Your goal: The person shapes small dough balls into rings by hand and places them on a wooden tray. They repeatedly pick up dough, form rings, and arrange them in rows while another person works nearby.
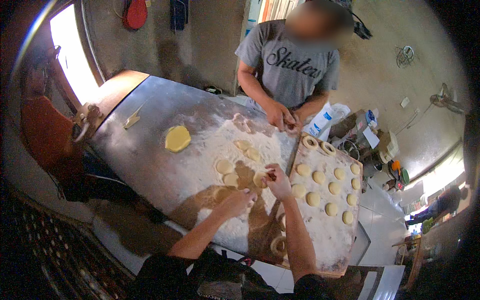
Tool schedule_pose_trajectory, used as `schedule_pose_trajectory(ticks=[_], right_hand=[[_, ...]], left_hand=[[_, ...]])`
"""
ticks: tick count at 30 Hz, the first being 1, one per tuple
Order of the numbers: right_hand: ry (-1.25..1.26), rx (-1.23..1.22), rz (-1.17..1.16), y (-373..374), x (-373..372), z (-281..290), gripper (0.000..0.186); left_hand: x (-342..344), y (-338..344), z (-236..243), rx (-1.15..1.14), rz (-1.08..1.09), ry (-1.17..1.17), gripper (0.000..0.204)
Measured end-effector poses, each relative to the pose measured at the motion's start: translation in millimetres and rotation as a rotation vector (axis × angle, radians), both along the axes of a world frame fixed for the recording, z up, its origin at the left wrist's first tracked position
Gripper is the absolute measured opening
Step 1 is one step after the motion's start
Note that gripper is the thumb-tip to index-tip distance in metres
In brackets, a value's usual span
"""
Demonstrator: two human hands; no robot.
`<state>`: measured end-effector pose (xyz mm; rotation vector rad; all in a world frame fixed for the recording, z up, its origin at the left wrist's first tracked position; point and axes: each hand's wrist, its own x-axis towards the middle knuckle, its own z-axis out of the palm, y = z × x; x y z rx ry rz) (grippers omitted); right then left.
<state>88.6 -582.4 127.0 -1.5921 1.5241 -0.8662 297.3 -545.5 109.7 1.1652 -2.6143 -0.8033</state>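
Note:
My right hand [278,183] has its fingers bent at the edge of a flat dough round [260,179], gripping it low over the floured worktop. To its left, my left hand [241,202] is over the flour with its fingers loosely bent and apart, and no object shows in it. Just beyond my left hand lie two pale dough rounds [227,173], close together. Two more dough pieces [248,150] rest farther off in the flour. A larger yellow slab of dough [178,139] lies apart on the left part of the metal worktop [150,162].
A floured wooden board [320,240] on the right carries rows of dough rounds [313,199] and several dough rings [310,142]. Across the worktop stands a person in a grey shirt [300,65], hands together near the board's far corner. A pale scraper-like tool [132,119] lies far left.

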Motion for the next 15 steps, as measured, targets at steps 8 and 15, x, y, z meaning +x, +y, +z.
schedule_pose_trajectory(ticks=[8,15], right_hand=[[0.75,0.147,-0.206,-62.7,45.8,-42.9,0.05],[0.084,0.098,0.072,-53.5,41.7,-18.5,0.028]], left_hand=[[31.4,-29.0,-15.0,-0.02,0.441,0.259,0.029],[29.9,-83.8,-20.0,0.036,0.45,0.323,0.033]])
